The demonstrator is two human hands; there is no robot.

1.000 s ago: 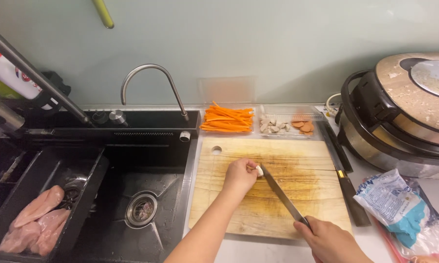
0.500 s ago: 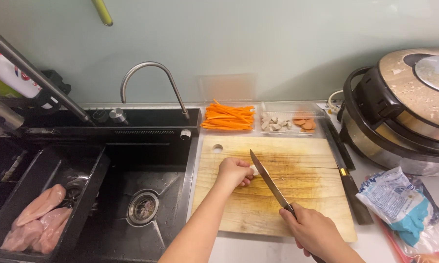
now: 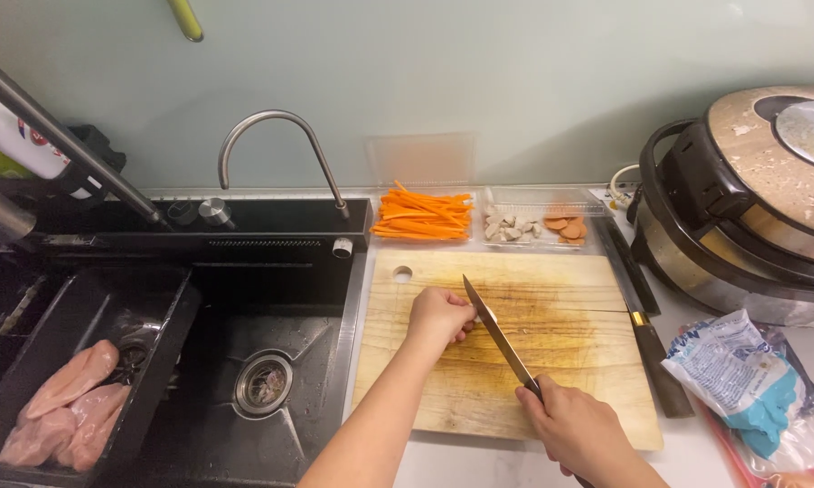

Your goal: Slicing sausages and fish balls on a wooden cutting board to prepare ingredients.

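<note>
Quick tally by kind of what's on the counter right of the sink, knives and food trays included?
Cutting board: 1
Knives: 2, one in the right hand, one dark-handled beside the board
Food trays: 2, carrot strips and mixed pieces
Cooker: 1
Total: 6

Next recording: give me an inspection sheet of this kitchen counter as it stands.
Surface: wooden cutting board beside black sink, stained.
Job's things: knife, blade angled down beside the left fingers; what they pin is hidden.
Clutter: carrot strips; tray of chopped pieces; second knife; plastic bags; raw chicken in a sink tray.
Grips: left hand curled on the board; right hand closed on the knife handle.
Cables: white cord by the cooker.
Surroundings: rice cooker, faucet, pale wall.
</note>
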